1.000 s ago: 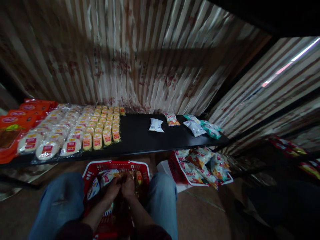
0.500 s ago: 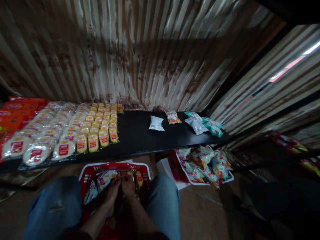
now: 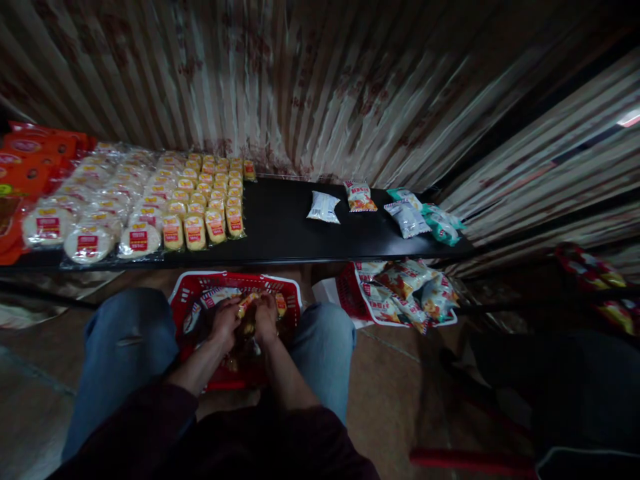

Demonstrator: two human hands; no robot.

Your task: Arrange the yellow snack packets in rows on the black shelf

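Both hands are inside a red basket point(image 3: 235, 381) between the knees. My left hand point(image 3: 225, 321) and my right hand point(image 3: 265, 319) are closed around a small yellow packaged cake point(image 3: 247, 305), one on each side of it. Another yellow cake packet point(image 3: 281, 305) lies by the basket's right wall. White snack bags point(image 3: 219, 295) rest in its back left part, and shiny wrappers lie below the hands, too dark to make out.
A black shelf point(image 3: 280, 237) ahead bears rows of yellow cakes point(image 3: 195, 230), round white packets point(image 3: 89, 241), orange packs point(image 3: 43, 160) and several snack bags point(image 3: 324, 207). A second basket point(image 3: 350, 293) of snack bags stands right of the knees. A dark-clothed person's leg point(image 3: 540, 380) is at right.
The view has tilted down, so shelf and baskets appear higher. My hands have drawn apart slightly, and a yellow cake packet now shows between them.
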